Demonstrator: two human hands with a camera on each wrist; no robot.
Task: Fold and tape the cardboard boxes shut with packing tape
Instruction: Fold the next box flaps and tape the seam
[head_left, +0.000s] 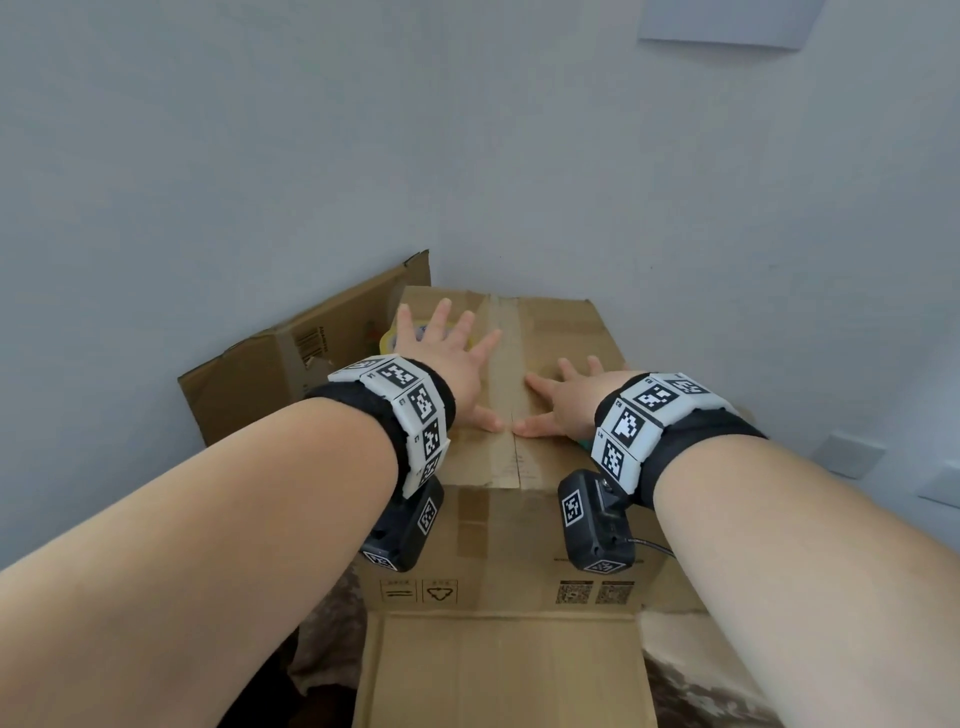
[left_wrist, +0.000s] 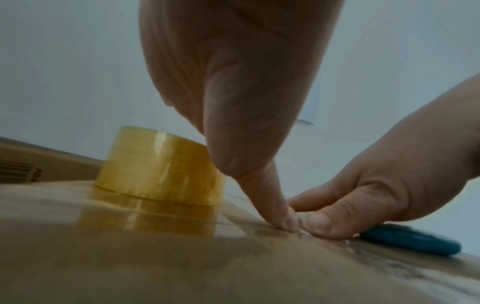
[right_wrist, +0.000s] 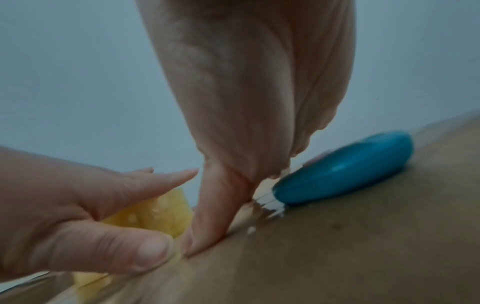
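- Cardboard box (head_left: 561, 338): stood directly in front of the person, against a wall corner; top flaps folded shut, a strip of tape (head_left: 506, 374) seen running along the centre seam.
- Left hand (head_left: 457, 364): laid flat on the left flap, fingers spread and straight, thumb pressed at the seam; nothing is held in its grip.
- Right hand (head_left: 566, 395): laid flat on the right flap, fingers extended, thumb set at the seam close to the left thumb, tips almost meeting; nothing is held.
- Roll of packing tape (left_wrist: 161, 166): set upright on the box top, just beyond the left hand.
- Blue-handled tool (right_wrist: 345, 174): lying on the box top beside the right hand; likely a cutter, blade detail too blurred to confirm.
- A second, open box (head_left: 291, 358) is seen behind to the left; a loose flap (head_left: 504, 670) hangs at the near side.
- Step judged: the tape is being pressed down onto the seam.
- Next move judged: firm smoothing along the strip's length is called for, then the ends rubbed over the box edges.
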